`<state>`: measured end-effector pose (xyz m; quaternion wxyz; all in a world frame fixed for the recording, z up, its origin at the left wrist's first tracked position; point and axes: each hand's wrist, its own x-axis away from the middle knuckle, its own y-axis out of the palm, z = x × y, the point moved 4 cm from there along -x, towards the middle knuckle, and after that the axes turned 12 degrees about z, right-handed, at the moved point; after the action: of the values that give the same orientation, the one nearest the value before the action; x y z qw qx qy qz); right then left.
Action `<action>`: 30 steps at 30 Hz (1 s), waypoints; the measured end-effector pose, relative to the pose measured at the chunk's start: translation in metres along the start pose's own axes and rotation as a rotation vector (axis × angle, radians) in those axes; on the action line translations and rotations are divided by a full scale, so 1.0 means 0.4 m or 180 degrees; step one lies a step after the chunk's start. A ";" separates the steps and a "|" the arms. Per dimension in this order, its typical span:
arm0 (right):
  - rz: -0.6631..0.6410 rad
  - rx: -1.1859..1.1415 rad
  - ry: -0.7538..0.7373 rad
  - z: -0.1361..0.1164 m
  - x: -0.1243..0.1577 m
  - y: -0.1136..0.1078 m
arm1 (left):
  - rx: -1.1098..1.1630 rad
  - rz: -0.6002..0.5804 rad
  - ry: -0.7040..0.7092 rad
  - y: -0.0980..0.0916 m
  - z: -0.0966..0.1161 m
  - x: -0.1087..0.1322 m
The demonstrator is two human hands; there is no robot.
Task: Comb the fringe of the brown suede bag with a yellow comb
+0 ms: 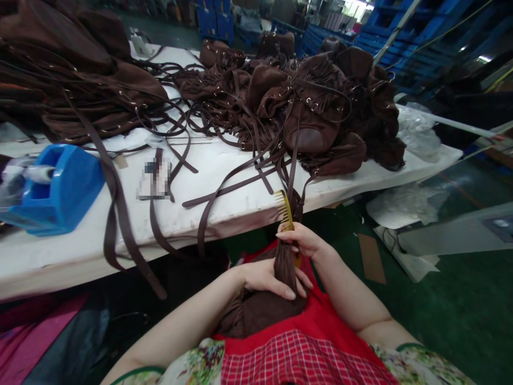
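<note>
A yellow wide-toothed comb stands upright above my lap, and my right hand grips it together with the top of a brown fringe bundle. My left hand is wrapped round the lower part of that fringe, thumb across the front. On my lap lies a brown suede bag, partly covered by my left hand and forearm. The comb's lower end is mostly hidden behind the fringe and fingers.
A white table stretches ahead, with a heap of brown fringed bags and another bag pile at left. Straps hang over its edge. A blue tape dispenser stands at left. Clear plastic lies at right.
</note>
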<state>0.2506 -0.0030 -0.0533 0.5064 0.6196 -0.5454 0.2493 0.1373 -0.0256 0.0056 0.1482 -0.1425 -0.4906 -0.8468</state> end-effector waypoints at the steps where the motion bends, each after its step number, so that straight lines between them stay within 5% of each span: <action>1: -0.0005 0.0044 0.0006 0.000 0.000 0.000 | 0.0041 -0.0098 -0.0044 0.005 0.006 -0.003; 5: 0.0060 0.0295 -0.0060 0.002 -0.001 -0.022 | 0.0312 -0.0104 -0.0154 -0.003 0.004 -0.006; 12: 0.0864 0.0842 -0.0655 -0.002 0.065 -0.125 | 0.0475 0.1059 -0.0132 -0.084 -0.058 0.018; 15: 0.0845 0.1761 -0.1253 -0.007 0.129 -0.098 | 0.0492 0.1137 -0.0082 -0.092 -0.067 0.023; 19: 0.0333 0.3565 -0.2071 0.016 0.174 -0.013 | 0.0515 0.1043 -0.0022 -0.079 -0.058 0.025; 24: 0.0183 0.4418 -0.2180 0.051 0.145 0.019 | 0.0318 0.0787 0.0047 -0.043 -0.033 0.024; 30: 0.0319 0.5093 -0.2045 0.063 0.097 0.024 | -0.0811 0.0744 0.0251 -0.001 -0.012 0.015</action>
<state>0.2464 -0.0411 -0.0256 -0.2725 0.8056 -0.3493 0.3933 0.1314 -0.0304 0.0053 0.2455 -0.1830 -0.3533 -0.8840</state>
